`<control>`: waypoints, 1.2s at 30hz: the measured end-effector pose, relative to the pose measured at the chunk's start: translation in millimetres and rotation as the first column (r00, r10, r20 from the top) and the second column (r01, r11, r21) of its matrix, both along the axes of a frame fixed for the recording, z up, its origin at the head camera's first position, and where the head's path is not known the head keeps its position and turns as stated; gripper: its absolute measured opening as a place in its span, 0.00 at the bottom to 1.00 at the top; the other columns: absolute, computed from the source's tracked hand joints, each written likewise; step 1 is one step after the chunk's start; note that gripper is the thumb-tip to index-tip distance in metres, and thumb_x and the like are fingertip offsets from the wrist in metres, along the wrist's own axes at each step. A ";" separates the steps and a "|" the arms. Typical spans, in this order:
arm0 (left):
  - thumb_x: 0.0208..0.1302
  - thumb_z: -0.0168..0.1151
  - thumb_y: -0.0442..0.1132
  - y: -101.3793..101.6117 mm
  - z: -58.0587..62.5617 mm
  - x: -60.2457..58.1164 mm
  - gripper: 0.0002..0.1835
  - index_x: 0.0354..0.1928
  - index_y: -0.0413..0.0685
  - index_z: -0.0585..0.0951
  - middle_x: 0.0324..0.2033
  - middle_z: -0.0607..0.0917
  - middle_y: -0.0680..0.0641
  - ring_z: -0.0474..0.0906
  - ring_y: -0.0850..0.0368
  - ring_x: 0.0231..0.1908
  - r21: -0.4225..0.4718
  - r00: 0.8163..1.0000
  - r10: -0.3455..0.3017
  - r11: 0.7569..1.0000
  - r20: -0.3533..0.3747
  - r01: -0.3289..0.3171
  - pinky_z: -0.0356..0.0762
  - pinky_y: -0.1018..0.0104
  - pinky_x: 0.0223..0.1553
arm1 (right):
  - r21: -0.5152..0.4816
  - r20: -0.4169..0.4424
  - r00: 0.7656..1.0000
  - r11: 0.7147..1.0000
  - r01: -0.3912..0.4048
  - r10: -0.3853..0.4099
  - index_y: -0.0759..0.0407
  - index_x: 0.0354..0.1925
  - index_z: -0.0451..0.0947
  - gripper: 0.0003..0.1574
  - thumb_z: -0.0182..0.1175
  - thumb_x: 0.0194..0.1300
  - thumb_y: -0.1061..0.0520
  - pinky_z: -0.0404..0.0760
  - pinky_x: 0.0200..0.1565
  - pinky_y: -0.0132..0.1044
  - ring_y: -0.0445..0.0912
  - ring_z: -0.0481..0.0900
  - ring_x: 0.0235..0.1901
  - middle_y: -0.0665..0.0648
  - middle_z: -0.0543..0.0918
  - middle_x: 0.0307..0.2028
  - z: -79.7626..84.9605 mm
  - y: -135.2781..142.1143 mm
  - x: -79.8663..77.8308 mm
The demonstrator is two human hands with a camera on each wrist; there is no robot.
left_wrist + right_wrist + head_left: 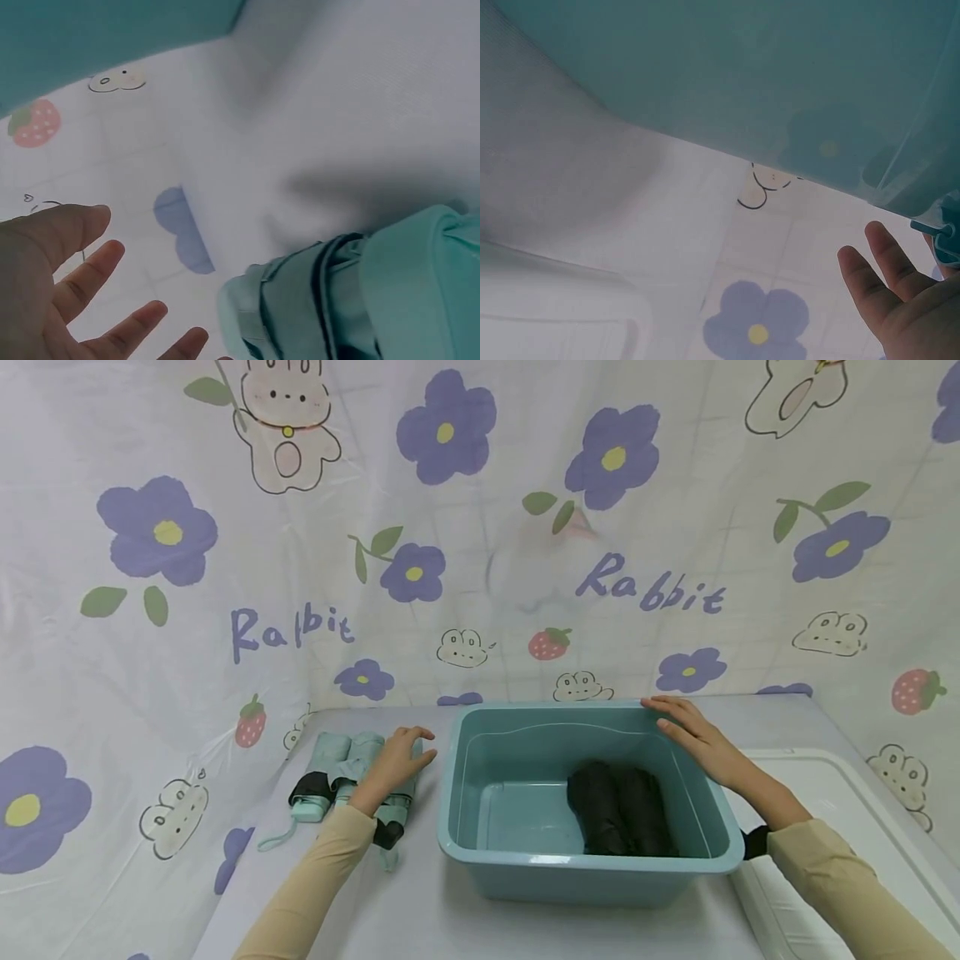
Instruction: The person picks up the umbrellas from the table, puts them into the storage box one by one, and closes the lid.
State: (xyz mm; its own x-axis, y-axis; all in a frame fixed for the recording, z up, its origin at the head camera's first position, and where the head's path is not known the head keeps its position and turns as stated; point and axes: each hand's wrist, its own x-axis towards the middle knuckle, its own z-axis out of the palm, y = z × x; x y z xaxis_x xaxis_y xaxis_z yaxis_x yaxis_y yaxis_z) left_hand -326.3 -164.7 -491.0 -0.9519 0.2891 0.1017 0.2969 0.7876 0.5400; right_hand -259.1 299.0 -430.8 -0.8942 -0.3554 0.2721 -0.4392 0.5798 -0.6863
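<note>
Folded mint-green umbrellas [327, 755] lie side by side on the table at left, with dark bands and wrist straps toward the front. Over the rightmost one hovers my left hand [396, 763], its fingers loosely bent and holding nothing. The left wrist view shows its spread fingers beside a mint umbrella [405, 292]. My right hand [701, 740] is at the back right corner of a blue-green plastic bin [577, 883], fingers extended along the rim. Two black folded bundles [621, 806] lie next to each other in the bin's right half.
A large white lid [817, 789] lies on the table right of the bin, partly behind my right forearm. Behind the table hangs a white curtain [495, 610] printed with flowers and rabbits. A small blue-green latch [946, 238] shows at the bin's edge in the right wrist view.
</note>
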 end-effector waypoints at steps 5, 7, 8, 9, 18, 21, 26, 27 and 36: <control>0.65 0.58 0.46 -1.8 -6.8 -1.3 0.19 0.54 0.45 0.75 0.53 0.72 0.35 0.71 0.41 0.52 -0.010 1.000 0.018 1.000 -0.003 -0.018 0.70 0.47 0.51 | 0.003 -0.001 1.000 1.000 0.003 -0.003 0.60 0.68 0.58 0.27 0.40 0.74 0.54 0.51 0.54 0.73 0.66 0.52 0.64 0.66 0.55 0.66 0.3 0.0 0.5; 0.64 0.58 0.45 -3.0 -9.3 -2.0 0.19 0.53 0.44 0.75 0.54 0.72 0.35 0.70 0.40 0.52 -0.014 1.000 0.026 1.000 -0.003 -0.026 0.69 0.47 0.52 | 0.002 -0.001 1.000 1.000 0.002 -0.002 0.60 0.68 0.58 0.27 0.40 0.74 0.54 0.51 0.54 0.73 0.66 0.51 0.64 0.66 0.55 0.66 0.2 0.1 0.6; 0.64 0.58 0.45 -3.7 -10.6 -2.4 0.19 0.53 0.44 0.75 0.54 0.72 0.35 0.71 0.40 0.53 -0.019 0.999 0.032 0.999 0.000 -0.032 0.69 0.47 0.52 | 0.001 -0.001 1.000 1.000 0.002 -0.002 0.60 0.68 0.58 0.27 0.40 0.74 0.54 0.51 0.54 0.73 0.66 0.51 0.64 0.67 0.55 0.66 0.2 0.1 0.5; 0.64 0.58 0.45 -4.5 -12.0 -2.6 0.19 0.53 0.44 0.75 0.55 0.71 0.34 0.71 0.40 0.53 -0.023 0.999 0.039 0.999 0.003 -0.039 0.70 0.47 0.52 | 0.000 -0.001 1.000 1.000 0.002 -0.002 0.60 0.68 0.58 0.27 0.40 0.74 0.54 0.51 0.54 0.73 0.66 0.51 0.64 0.67 0.55 0.66 0.2 0.0 0.5; 0.63 0.59 0.42 -9.3 -15.9 2.1 0.17 0.52 0.44 0.75 0.54 0.70 0.31 0.73 0.33 0.46 -0.075 0.996 0.085 0.994 -0.002 -0.085 0.71 0.43 0.45 | 0.001 0.003 1.000 1.000 0.009 -0.009 0.60 0.68 0.57 0.28 0.39 0.74 0.54 0.51 0.54 0.73 0.66 0.52 0.64 0.67 0.55 0.66 0.5 -0.2 0.1; 0.63 0.60 0.42 -9.6 -15.6 3.0 0.18 0.52 0.43 0.75 0.53 0.69 0.30 0.71 0.32 0.45 -0.105 0.995 0.095 0.990 0.027 -0.092 0.70 0.42 0.45 | -0.001 0.007 1.000 1.000 0.011 -0.011 0.59 0.68 0.56 0.28 0.39 0.74 0.53 0.51 0.54 0.73 0.66 0.52 0.64 0.66 0.55 0.66 0.1 -0.5 0.3; 0.60 0.63 0.42 -12.0 -18.9 0.0 0.21 0.54 0.44 0.74 0.55 0.67 0.29 0.67 0.28 0.50 -0.218 0.992 0.113 0.971 0.053 -0.099 0.65 0.38 0.50 | -0.004 0.006 1.000 1.000 0.007 -0.007 0.58 0.68 0.56 0.28 0.39 0.74 0.54 0.52 0.54 0.73 0.66 0.52 0.64 0.66 0.55 0.66 -1.1 -2.1 0.1; 0.59 0.64 0.42 -12.3 -19.8 -1.4 0.22 0.55 0.44 0.74 0.56 0.66 0.29 0.66 0.26 0.51 -0.244 0.992 0.115 0.965 0.056 -0.098 0.64 0.37 0.52 | -0.005 0.007 1.000 1.000 0.007 -0.007 0.58 0.68 0.56 0.28 0.39 0.74 0.54 0.52 0.54 0.73 0.66 0.52 0.64 0.66 0.55 0.66 -1.2 -2.4 0.0; 0.47 0.73 0.44 -19.0 -38.1 -16.8 0.28 0.53 0.51 0.77 0.54 0.66 0.32 0.67 0.28 0.46 -0.341 0.998 0.054 0.938 -0.030 -0.062 0.66 0.39 0.47 | -0.008 0.021 1.000 1.000 0.016 -0.016 0.58 0.69 0.55 0.28 0.40 0.74 0.54 0.52 0.54 0.73 0.66 0.52 0.64 0.66 0.54 0.67 0.5 -2.3 0.2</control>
State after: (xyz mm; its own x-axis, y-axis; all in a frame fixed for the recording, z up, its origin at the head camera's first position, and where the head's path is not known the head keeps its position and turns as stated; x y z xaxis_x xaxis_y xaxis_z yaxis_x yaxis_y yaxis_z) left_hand -343.1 -183.8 -529.2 -0.9668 0.2542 0.0259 0.2532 0.9396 0.2302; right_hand -258.9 296.7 -430.3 -0.9053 -0.3388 0.2560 -0.4154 0.5809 -0.7000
